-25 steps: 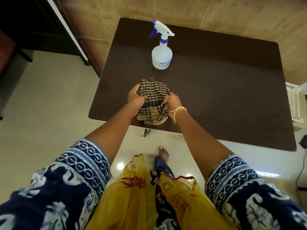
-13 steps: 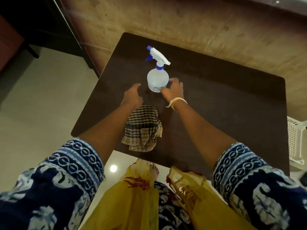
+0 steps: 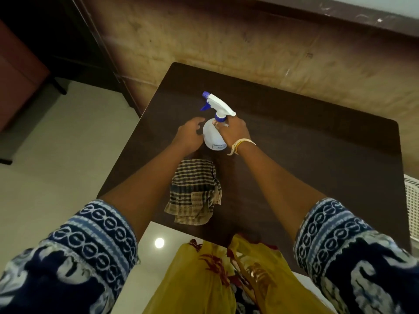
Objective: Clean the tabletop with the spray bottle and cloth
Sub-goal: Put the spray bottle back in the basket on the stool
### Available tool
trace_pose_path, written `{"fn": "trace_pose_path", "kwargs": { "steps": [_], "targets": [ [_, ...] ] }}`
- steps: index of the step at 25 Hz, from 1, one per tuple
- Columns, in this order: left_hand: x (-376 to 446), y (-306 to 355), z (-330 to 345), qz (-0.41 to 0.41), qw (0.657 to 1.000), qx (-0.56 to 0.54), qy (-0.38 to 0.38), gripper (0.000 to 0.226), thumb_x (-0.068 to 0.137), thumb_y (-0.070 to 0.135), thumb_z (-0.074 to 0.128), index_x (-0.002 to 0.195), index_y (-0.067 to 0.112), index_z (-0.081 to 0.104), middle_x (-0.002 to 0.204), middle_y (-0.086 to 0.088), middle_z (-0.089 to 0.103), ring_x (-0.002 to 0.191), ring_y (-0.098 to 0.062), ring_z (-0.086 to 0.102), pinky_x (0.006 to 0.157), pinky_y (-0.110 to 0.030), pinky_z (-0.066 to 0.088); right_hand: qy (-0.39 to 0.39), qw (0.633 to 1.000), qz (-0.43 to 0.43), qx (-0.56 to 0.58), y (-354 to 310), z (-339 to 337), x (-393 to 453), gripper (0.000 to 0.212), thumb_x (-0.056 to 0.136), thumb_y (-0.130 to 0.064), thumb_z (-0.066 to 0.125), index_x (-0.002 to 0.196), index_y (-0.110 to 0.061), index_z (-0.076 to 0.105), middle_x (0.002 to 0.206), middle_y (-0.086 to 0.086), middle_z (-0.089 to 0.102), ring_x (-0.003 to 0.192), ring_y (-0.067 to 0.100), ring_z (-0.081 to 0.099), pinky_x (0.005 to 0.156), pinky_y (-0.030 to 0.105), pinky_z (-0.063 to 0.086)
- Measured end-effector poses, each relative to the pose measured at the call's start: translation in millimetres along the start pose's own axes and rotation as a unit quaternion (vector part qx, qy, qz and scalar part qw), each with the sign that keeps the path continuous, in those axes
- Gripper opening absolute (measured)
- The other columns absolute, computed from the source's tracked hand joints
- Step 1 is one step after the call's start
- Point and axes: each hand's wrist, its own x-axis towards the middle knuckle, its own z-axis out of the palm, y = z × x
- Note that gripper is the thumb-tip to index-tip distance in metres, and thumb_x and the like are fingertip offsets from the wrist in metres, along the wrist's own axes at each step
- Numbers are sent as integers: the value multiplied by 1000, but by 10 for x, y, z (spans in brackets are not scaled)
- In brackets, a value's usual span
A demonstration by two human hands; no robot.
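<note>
Spray bottle (image 3: 214, 134) stands upright between the hands, toward the table's far left; the right hand (image 3: 233, 132) curls round its shoulder just below the blue collar, nearer than the left hand (image 3: 189, 137), loosely open just beside it; translucent white, nozzle pointing far-left; the checked cloth (image 3: 195, 191) lies crumpled on the dark tabletop (image 3: 306, 166), nearer the person.
</note>
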Motion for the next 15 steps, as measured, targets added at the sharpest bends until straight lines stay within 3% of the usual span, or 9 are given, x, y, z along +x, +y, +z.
{"fn": "trace_pose_path", "kwargs": {
  "steps": [7, 15],
  "targets": [
    [-430, 59, 128, 45, 998, 32, -25, 55, 95, 8, 59, 146, 18, 42, 144, -14, 50, 133, -27, 48, 109, -39, 42, 50, 995, 42, 77, 254, -243, -685, 38, 93, -30, 63, 125, -9, 60, 118, 11, 65, 99, 24, 59, 84, 31, 42],
    [-783, 616, 1000, 99, 987, 99, -81, 52, 94, 19, 59, 144, 22, 45, 144, -13, 49, 132, -27, 48, 108, -39, 41, 96, 982, 67, 146, 942, -1149, -1340, 32, 93, -31, 64, 119, -13, 61, 114, 5, 65, 101, 23, 59, 86, 33, 43]
  ]
}}
